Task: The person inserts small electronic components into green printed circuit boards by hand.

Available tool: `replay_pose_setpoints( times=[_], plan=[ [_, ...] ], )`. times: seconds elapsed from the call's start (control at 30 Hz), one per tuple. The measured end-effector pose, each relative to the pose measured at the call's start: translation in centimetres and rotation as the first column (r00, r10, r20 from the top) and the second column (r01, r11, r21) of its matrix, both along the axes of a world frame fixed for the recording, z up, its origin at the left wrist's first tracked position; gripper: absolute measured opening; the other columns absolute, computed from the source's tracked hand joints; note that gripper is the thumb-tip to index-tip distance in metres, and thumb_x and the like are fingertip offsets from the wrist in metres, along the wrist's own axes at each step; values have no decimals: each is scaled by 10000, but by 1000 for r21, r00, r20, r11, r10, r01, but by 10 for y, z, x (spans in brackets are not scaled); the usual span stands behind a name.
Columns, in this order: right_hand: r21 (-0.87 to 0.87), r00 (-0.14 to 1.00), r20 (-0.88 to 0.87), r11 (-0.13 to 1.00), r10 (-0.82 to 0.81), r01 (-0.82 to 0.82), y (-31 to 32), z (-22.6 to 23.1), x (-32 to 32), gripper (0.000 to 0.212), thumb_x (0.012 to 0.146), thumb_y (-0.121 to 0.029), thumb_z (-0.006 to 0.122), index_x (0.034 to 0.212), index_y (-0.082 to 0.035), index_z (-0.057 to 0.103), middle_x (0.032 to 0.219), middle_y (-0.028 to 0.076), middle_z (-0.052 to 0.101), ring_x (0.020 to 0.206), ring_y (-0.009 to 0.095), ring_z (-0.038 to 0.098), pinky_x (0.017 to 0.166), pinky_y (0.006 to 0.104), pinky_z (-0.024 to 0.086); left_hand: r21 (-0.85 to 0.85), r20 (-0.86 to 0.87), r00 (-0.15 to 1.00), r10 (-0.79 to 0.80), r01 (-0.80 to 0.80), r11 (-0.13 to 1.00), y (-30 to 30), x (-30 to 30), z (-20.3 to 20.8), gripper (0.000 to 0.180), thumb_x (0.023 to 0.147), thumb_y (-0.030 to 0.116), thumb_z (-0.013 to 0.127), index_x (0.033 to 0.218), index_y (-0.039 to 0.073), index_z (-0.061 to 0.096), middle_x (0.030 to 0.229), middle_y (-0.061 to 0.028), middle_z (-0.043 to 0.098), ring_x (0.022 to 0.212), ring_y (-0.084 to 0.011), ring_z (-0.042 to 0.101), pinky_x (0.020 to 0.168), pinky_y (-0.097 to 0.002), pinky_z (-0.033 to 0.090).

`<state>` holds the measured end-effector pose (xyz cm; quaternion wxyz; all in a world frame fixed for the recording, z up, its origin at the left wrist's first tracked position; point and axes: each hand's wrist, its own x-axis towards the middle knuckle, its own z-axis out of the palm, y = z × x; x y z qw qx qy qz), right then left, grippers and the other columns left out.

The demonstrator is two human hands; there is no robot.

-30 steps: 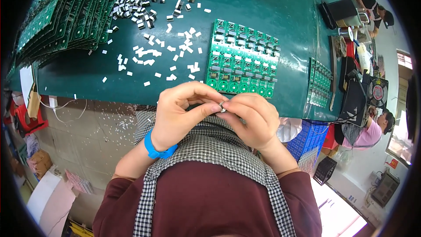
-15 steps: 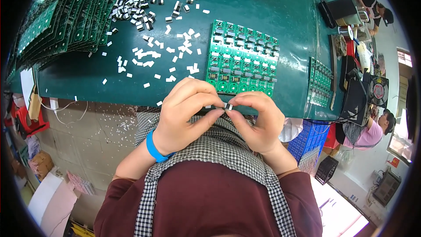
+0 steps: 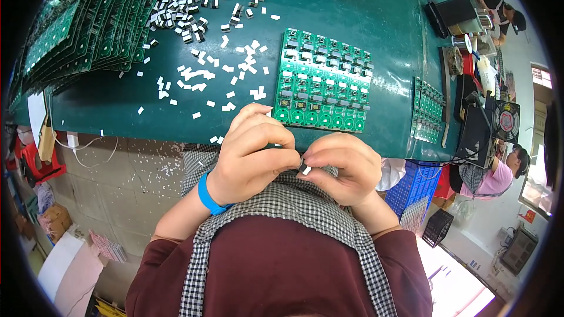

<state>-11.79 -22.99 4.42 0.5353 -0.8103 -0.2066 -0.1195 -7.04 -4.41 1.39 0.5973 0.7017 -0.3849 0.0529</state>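
Observation:
My left hand (image 3: 254,148) and my right hand (image 3: 346,167) meet at the table's front edge, over my checked apron. Between their fingertips is a small black block with a white face (image 3: 306,170), probably a digit display. The right thumb and fingers pinch it; the left fingertips close at its other end, partly hiding it. Just beyond the hands lies a green circuit board panel (image 3: 324,76), its near row carrying three digit displays (image 3: 301,105) at the left. Loose white pieces (image 3: 197,74) are scattered left of the panel, with a heap of black-and-white blocks (image 3: 179,6) behind.
Tall stacks of green boards (image 3: 88,29) stand at the far left. Another board panel (image 3: 427,110) lies right, near a fan (image 3: 506,122) and tools. A blue crate (image 3: 420,185) sits below the table's right side. Other people (image 3: 490,176) are at the right.
Both hands have drawn slightly toward me, and the block has tilted, showing its white face lower down. Another white piece now lies by the table edge beside my left hand.

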Motion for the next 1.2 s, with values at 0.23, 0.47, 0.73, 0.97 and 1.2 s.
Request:
replay_pose_setpoints(
  times=[0.23, 0.47, 0.73, 0.97, 1.2],
  plan=[
    [-47, 997, 68, 999, -21, 24, 1, -2, -3, 249, 634, -30, 785, 854, -32, 666, 825, 87, 653, 686, 198, 645, 576, 280, 518, 18, 47, 999, -25, 24, 1000, 1, 1, 1, 197, 653, 55, 692, 829, 131, 644, 832, 16, 573, 789, -176, 572, 902, -445, 402],
    [-137, 993, 87, 989, 75, -63, -2, 5, 5, 247, 623, -18, 762, 847, -41, 661, 829, 76, 641, 683, 191, 638, 562, 278, 515, 54, 53, 997, -54, 51, 997, 0, 0, 2, 206, 655, 66, 710, 843, 122, 648, 836, 5, 585, 783, -172, 585, 909, -427, 406],
    [-195, 991, 116, 977, -65, 87, -2, 4, -5, 235, 646, -19, 777, 851, -31, 664, 833, 80, 650, 682, 189, 649, 568, 267, 525, 70, 87, 995, 42, -48, 996, -1, -1, 4, 229, 662, 45, 730, 878, 105, 687, 835, 1, 637, 761, -156, 611, 882, -389, 434],
    [-129, 983, 130, 981, -128, 145, 0, -4, -10, 240, 642, -21, 789, 848, -25, 668, 831, 87, 660, 710, 193, 659, 580, 267, 532, 44, 108, 992, 69, -74, 996, -3, -1, 1, 198, 649, 46, 739, 829, 76, 664, 811, -18, 633, 737, -164, 609, 817, -368, 463],
    [-102, 947, -110, 951, -302, 292, -17, -4, -1, 163, 714, 25, 714, 866, -17, 672, 846, 97, 662, 771, 211, 646, 676, 304, 520, -16, -305, 929, -211, 217, 976, 7, 8, 7, 160, 701, -34, 655, 841, 37, 624, 852, -77, 633, 800, -262, 615, 785, -347, 475]
  ],
)
